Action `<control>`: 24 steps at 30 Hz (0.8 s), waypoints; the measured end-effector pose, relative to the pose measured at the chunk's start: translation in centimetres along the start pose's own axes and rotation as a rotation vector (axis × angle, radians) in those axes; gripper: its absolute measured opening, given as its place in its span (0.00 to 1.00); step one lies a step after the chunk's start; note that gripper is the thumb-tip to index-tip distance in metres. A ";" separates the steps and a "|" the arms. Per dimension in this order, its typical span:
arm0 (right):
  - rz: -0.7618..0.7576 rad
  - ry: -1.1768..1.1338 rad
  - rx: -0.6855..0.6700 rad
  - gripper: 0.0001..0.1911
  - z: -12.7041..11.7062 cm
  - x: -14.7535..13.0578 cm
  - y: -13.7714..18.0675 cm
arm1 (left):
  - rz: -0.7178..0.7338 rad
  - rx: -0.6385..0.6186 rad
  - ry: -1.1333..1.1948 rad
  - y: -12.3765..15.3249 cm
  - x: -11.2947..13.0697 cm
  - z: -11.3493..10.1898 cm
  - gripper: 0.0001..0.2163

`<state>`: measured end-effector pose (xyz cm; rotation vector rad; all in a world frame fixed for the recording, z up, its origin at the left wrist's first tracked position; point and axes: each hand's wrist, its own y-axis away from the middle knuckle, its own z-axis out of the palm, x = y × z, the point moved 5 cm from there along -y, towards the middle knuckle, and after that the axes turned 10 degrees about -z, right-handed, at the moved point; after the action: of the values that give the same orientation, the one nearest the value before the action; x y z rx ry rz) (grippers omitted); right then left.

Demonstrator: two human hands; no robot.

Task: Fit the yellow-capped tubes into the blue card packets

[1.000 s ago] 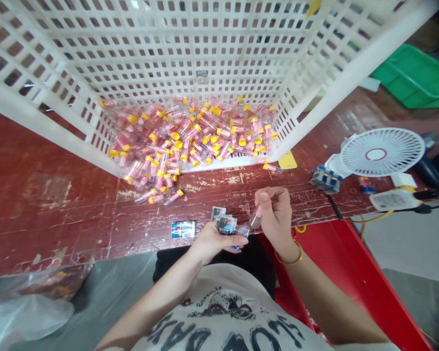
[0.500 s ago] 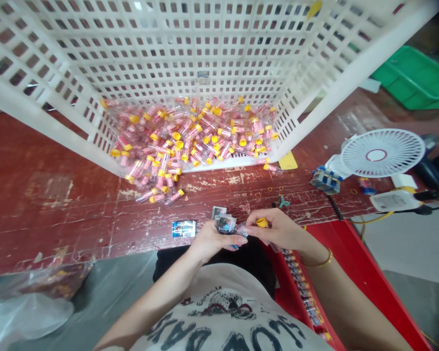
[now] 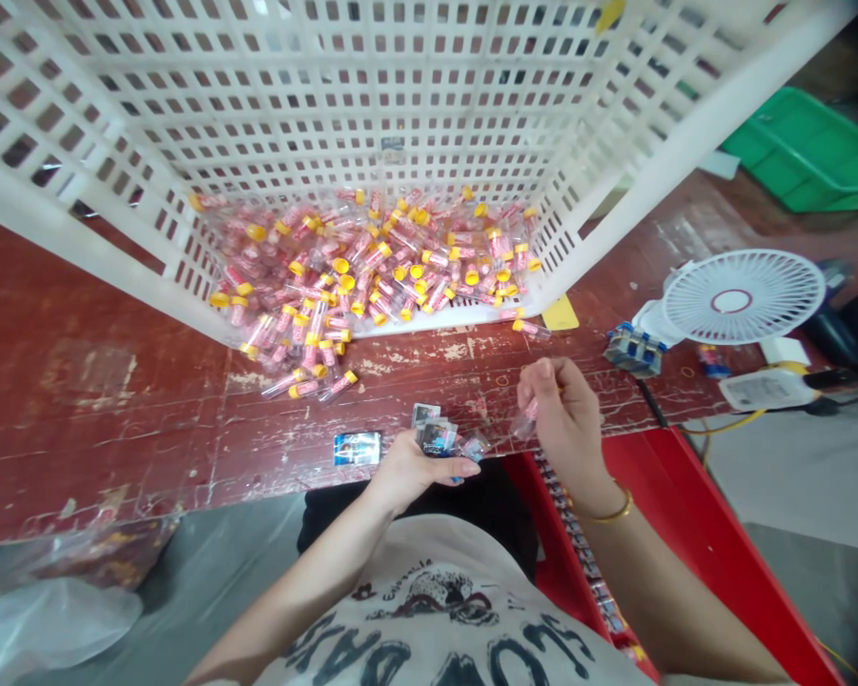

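My left hand is closed around small dark printed packets at the table's front edge. A small clear wrapped piece sticks out by its thumb. To its right, raised off the table, my right hand has its fingers curled around a clear tube with a pink part inside; the fingers cover its upper end. One blue-and-silver packet lies flat on the table left of my left hand.
A white crate lies on its side, spilling yellow-capped pink tubes onto the red table. At right are a white fan, a bundle of blue-ended tubes and a green bin. A red tray sits below.
My right hand has moved right and up, away from my left hand, carrying the tube. The yellow cap that showed between its fingers is now mostly hidden. My left hand stays almost still.
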<state>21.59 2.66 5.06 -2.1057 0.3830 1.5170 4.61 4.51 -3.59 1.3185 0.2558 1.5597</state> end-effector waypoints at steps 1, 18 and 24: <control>-0.084 0.034 0.022 0.18 0.3 -0.4 0.2 | -0.001 -0.009 -0.005 0.0 0.0 0.1 0.17; 0.104 0.019 -0.561 0.14 1.3 1.3 0.7 | -0.053 -0.018 0.041 0.4 0.3 0.2 0.17; 0.036 0.038 -0.728 0.11 1.7 1.3 1.4 | -0.076 -0.096 0.040 0.7 0.5 0.6 0.17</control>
<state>19.97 2.55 3.10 -2.6727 -0.1581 1.8249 4.77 4.33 -2.53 1.1907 0.2501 1.5167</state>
